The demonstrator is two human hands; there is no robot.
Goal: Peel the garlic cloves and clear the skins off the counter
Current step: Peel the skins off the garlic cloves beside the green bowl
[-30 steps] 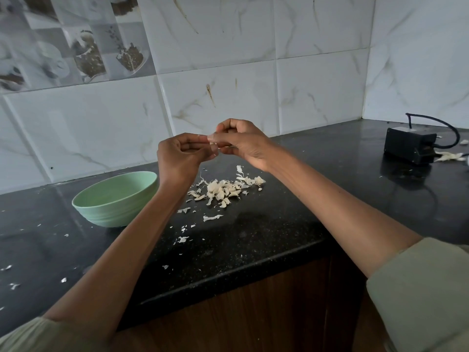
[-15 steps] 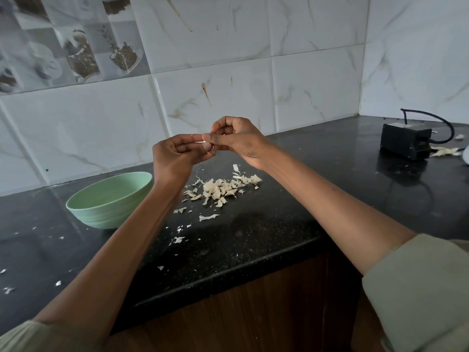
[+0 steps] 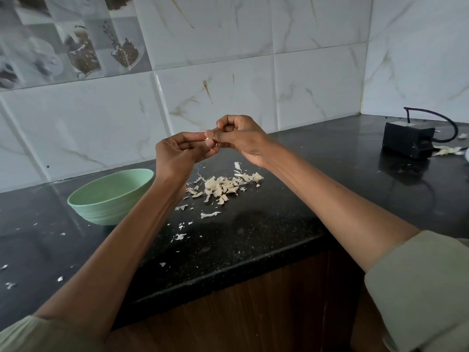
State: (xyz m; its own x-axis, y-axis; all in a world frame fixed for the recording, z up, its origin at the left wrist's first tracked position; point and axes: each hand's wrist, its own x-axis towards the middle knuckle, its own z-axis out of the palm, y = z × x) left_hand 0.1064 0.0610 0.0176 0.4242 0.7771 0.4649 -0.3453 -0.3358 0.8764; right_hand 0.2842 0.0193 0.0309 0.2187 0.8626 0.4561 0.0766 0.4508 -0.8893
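Currently both hands meet mid-frame above the counter (image 3: 253,240): left hand (image 3: 177,154) and right hand (image 3: 238,138) pinch one clove (image 3: 206,140), mostly hidden. Clove looks small, firm, likely slick; skin papery, so nip its loose edge. Skins (image 3: 220,186) lie below, right of bowl (image 3: 111,196).

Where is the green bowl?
The green bowl sits on the black counter near the tiled wall, left of the left hand and the garlic skin pile.
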